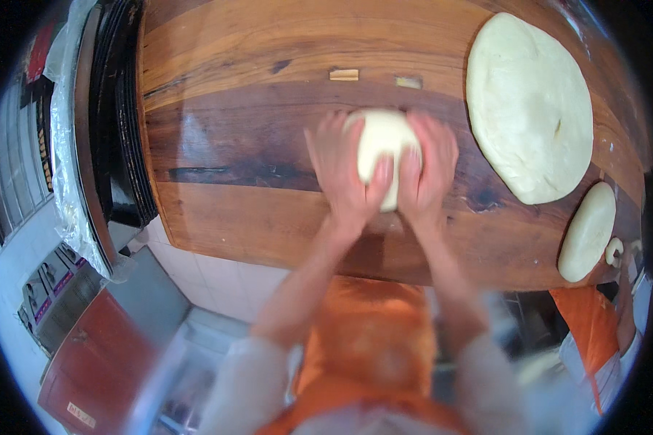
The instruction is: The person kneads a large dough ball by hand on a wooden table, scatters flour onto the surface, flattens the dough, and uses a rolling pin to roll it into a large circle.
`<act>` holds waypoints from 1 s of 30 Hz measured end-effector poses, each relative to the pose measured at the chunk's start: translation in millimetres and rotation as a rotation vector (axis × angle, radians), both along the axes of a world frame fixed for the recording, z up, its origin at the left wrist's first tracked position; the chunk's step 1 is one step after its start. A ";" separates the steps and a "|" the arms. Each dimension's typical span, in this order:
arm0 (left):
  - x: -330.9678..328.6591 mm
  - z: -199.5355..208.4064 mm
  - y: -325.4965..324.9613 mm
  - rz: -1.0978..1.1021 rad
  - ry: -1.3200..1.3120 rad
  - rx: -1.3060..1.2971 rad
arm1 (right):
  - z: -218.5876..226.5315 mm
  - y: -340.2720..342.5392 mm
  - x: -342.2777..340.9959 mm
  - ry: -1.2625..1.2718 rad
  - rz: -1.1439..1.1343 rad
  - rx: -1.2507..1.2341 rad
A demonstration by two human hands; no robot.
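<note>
Now, both half-curled hands [339,170] [429,163] cup pale dough [386,138], black trays [129,130] stacked far left.

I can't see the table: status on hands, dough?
Left hand, right hand cupping dough ball on wooden table. Both blurred. Large dough slab at right, apart.

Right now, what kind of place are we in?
Probably a bakery, or another kitchen where dough gets made. You can see a small dough lump, a big flat dough slab, and the wide wooden table they are on.
</note>
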State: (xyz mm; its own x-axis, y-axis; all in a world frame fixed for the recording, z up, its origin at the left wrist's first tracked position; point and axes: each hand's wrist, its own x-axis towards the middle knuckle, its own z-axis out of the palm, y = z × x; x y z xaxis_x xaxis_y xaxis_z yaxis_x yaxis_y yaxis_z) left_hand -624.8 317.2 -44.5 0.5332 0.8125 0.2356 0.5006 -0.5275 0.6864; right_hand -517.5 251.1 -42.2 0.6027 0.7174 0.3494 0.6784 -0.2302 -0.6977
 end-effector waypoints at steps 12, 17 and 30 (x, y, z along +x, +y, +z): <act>-7.0 36.2 -15.7 -0.278 -0.211 0.109 | 27.7 -28.4 -5.6 1.193 -0.358 0.538; -32.4 40.7 -75.9 -0.684 -0.081 0.117 | 16.7 -76.6 -2.7 0.939 -0.385 0.548; 43.7 24.5 2.5 -0.068 -0.256 -0.504 | 17.1 -16.9 27.4 0.592 0.024 0.074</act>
